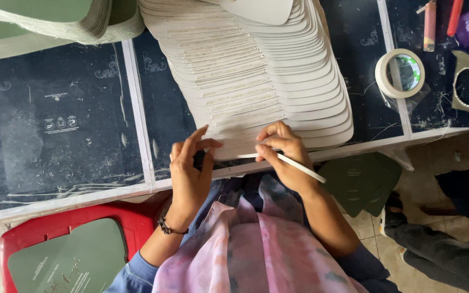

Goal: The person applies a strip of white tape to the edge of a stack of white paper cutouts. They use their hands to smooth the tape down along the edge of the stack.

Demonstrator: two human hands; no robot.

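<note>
Card stack edge pinned by left hand, fingers spread flat. Beside stack, white strip pinched tight by right hand.

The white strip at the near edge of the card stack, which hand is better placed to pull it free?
Probably the right hand: it pinches the thin white strip at the cream card stack. The left hand rests on the stack's corner, steadying it.

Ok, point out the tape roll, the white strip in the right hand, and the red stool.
tape roll (pixel 382 76): head view, on its left rim.
white strip (pixel 304 167): head view, mid-length below the right hand.
red stool (pixel 69 220): head view, top edge.
</note>
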